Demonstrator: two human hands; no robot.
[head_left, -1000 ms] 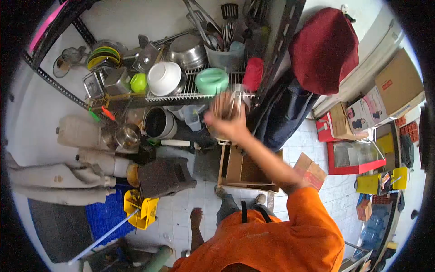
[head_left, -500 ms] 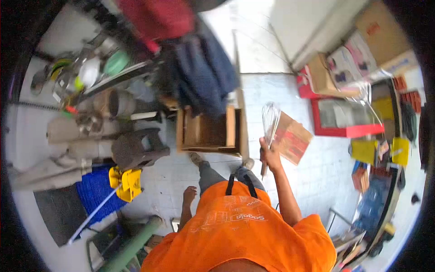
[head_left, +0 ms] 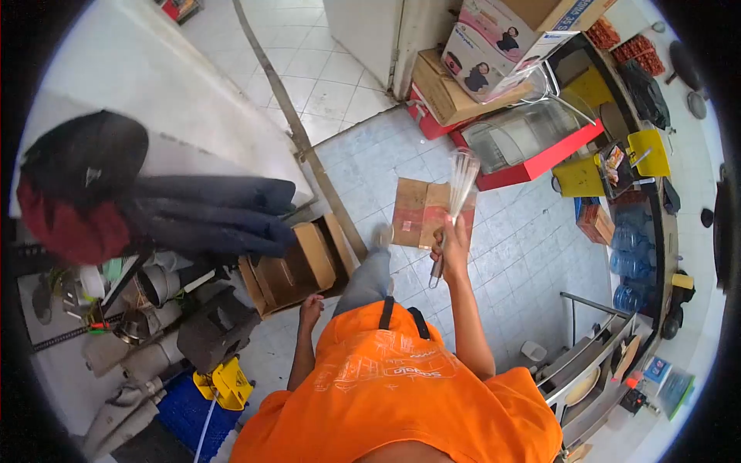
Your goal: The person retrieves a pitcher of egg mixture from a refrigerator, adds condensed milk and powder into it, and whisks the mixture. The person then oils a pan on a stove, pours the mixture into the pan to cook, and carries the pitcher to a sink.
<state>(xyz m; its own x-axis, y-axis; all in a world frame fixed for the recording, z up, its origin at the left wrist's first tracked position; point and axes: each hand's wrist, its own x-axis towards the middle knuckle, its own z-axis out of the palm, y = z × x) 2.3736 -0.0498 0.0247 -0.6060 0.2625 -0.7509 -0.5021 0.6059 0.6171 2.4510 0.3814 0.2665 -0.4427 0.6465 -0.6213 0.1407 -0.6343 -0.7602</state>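
Flat cardboard [head_left: 414, 210] lies on tiled floor [head_left: 532, 258].

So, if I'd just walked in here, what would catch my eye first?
Probably the bright orange shirt filling the bottom centre, then the wire whisk in the person's right hand, seen partly against flat cardboard on the floor. After that, perhaps the red-edged glass case at upper right and the yellow bucket at lower left.
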